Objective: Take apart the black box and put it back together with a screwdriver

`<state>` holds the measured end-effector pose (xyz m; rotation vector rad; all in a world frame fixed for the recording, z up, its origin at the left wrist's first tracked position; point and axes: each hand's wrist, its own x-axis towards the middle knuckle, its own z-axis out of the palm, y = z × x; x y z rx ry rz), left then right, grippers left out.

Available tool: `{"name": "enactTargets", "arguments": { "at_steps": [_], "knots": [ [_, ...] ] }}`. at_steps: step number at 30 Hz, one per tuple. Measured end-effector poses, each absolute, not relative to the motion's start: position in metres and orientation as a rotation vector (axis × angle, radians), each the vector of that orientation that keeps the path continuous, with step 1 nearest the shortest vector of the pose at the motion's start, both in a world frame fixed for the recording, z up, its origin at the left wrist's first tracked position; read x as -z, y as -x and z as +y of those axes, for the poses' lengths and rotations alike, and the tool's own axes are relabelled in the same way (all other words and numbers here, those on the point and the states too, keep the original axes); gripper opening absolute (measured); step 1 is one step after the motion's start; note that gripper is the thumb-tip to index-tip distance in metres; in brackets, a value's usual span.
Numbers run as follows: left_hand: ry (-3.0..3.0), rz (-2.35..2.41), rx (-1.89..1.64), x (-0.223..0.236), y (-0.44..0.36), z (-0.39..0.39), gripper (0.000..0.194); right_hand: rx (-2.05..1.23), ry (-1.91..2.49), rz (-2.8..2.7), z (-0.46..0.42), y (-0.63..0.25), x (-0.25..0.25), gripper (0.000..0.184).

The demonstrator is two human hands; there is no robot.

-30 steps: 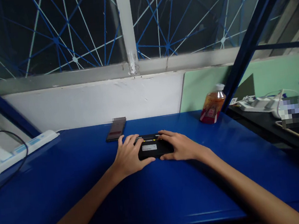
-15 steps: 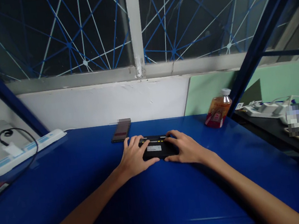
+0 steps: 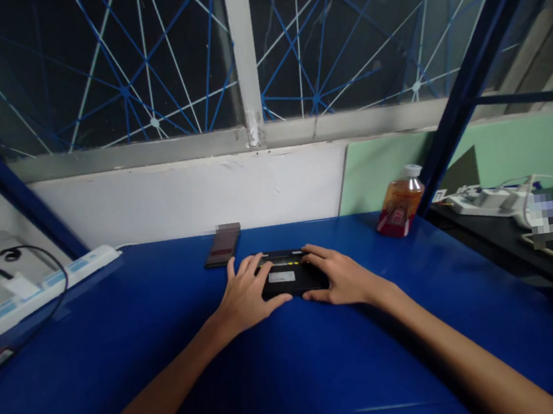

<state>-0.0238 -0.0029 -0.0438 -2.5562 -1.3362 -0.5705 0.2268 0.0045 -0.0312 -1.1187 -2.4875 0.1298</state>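
Note:
A black flat, box-like device (image 3: 292, 285) with a white label and small yellow marks lies on the blue table, its exact kind unclear. My left hand (image 3: 245, 293) grips its left end, fingers over the far edge and top, thumb along the near edge. At the right end, my right hand (image 3: 344, 277) holds it the same way, fingers curled over the far corner and thumb at the near side. Both palms hide the device's ends. Just beyond my left fingertips lies a dark phone-like slab (image 3: 223, 246), partly blurred out.
On the blue table (image 3: 296, 366) a white power strip (image 3: 81, 261) with a plugged-in black cable (image 3: 66, 273) lies at left. A juice bottle (image 3: 400, 205) stands at the back right. Blue frame posts (image 3: 464, 90) rise at both sides, before a wall and windows.
The view has shifted slightly, so the scene sits a little further left in the picture. Both hands keep their hold on the black device, with hardly any finger movement.

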Motion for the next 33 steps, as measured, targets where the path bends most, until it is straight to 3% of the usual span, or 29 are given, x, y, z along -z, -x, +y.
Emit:
{"name": "enactTargets", "arguments": {
  "at_steps": [33],
  "knots": [
    [2.588,-1.317,0.664,0.028,0.059,0.023,0.057,-0.111,1.147,-2.494,0.007,-0.234,0.027,0.07]
  ]
}}
